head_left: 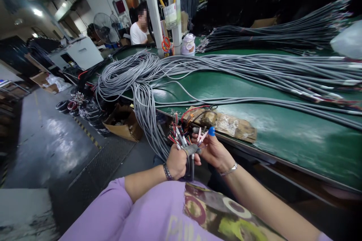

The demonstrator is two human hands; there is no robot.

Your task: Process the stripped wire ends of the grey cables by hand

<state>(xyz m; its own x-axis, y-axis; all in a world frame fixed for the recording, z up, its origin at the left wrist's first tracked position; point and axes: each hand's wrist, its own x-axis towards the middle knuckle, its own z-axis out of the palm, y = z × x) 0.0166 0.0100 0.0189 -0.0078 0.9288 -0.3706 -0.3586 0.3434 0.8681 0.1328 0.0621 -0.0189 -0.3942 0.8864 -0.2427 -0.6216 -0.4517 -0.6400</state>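
My left hand (pixel 177 162) is closed in a fist round a bundle of grey cables (pixel 190 165), whose stripped coloured wire ends (pixel 178 133) fan out above the fist. My right hand (pixel 212 150) sits just to the right, fingers pinched on a pink wire end of that bundle. A blue cap (pixel 211 131) covers one of its fingertips. Both wrists wear metal bracelets. The hands are held in front of the edge of a green table (pixel 283 128).
A large heap of long grey cables (pixel 198 67) lies across the green table and hangs off its left end. A taped brown patch (pixel 226 122) sits by the table edge. A cardboard box (pixel 123 122) stands on the floor. Another person (pixel 139 26) sits far behind, beside a fan (pixel 103 28).
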